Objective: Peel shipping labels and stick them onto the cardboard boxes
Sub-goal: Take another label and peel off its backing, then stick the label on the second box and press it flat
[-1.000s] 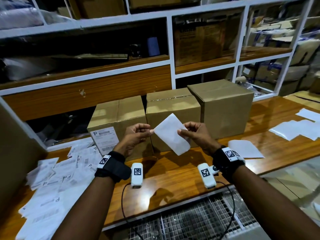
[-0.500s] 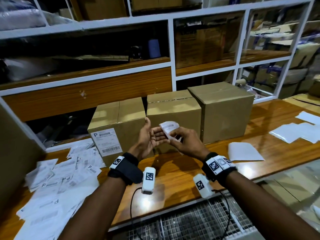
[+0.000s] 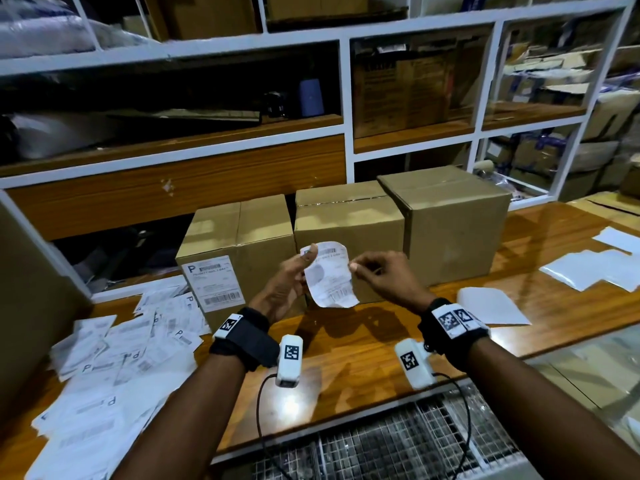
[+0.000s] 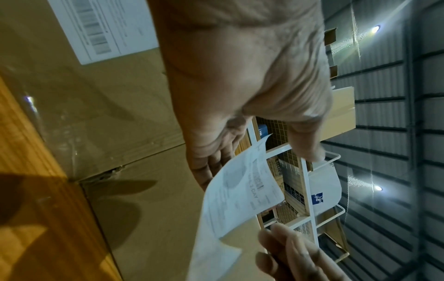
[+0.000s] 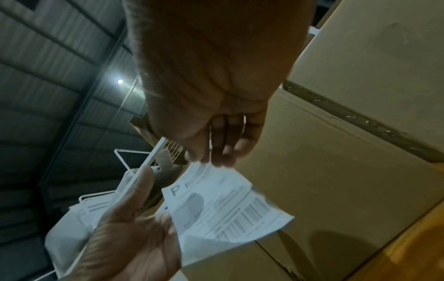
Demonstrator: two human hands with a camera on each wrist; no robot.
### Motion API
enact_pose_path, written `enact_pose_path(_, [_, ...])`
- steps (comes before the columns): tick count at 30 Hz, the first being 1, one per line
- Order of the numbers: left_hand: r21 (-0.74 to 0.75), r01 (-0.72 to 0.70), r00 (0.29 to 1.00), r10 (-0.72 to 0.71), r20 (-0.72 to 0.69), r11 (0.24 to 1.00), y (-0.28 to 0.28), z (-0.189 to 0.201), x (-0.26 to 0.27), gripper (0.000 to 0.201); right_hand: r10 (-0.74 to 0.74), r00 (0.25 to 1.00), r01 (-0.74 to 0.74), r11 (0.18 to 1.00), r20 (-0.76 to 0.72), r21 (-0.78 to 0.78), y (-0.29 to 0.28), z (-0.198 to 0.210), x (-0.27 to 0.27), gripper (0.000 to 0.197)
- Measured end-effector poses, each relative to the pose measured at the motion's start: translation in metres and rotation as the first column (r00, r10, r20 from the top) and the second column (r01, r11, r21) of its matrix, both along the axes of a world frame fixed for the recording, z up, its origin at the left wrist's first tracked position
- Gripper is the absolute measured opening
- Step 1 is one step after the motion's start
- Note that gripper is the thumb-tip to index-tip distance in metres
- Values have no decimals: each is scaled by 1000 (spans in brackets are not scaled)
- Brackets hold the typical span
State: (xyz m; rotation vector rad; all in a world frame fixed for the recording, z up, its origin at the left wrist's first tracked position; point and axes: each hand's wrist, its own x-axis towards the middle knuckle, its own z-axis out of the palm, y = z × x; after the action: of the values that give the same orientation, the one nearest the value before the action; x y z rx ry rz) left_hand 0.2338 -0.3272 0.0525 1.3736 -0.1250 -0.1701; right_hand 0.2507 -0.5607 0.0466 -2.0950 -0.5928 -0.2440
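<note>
A printed shipping label [image 3: 329,275] curls in the air in front of the middle cardboard box [image 3: 346,216]. My left hand [image 3: 306,268] holds its left edge, thumb on the top corner and fingers behind the paper. My right hand [image 3: 356,268] pinches the right edge between thumb and fingertips. The wrist views show the same label [image 4: 238,199] [image 5: 223,205] close to the box face. The left box [image 3: 239,233] carries a stuck label [image 3: 214,287]. The front of the right box [image 3: 453,230] is bare.
Loose printed labels [image 3: 114,368] are heaped on the wooden counter [image 3: 346,344] at the left. White sheets [image 3: 491,306] [image 3: 595,271] lie at the right. White-framed shelves [image 3: 343,98] stand behind the boxes, and a wire grid [image 3: 381,445] lies below the counter's near edge.
A second ago both hands held a sheet with its blank side toward me. They closed together over it, then spread apart; now the printed label hangs between them, face toward me.
</note>
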Motion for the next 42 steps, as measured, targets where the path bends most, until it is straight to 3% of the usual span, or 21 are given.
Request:
enact_pose_path(3, [10,-19,1000,19,-13,1000,1,0,-1,48,-130,991,127,987,23,101,-6,4,8,28])
enact_pose_path(7, [28,-2,1000,2,-17,1000,-2,-3,1,39,-134,988,123,984,74,130,-3,7,7,45])
enact_pose_path(13, [97,-35,999,37,-14,995,-10,-6,3,35,-145,982,125,979,121,163,2,7,7,10])
enact_pose_path(23, [99,-137,991,137,6,986,-25,-18,-2,27,-131,991,122,974,35,192,-10,-7,15,13])
enact_pose_path(34, [219,-390,902,323,285,894,-42,-36,11,20,-128,990,135,981,-58,139,-24,-16,21,16])
enact_pose_path(42, [285,-506,831,371,414,814,-55,-46,32,9,-199,980,200,976,-12,88,-33,-18,37,20])
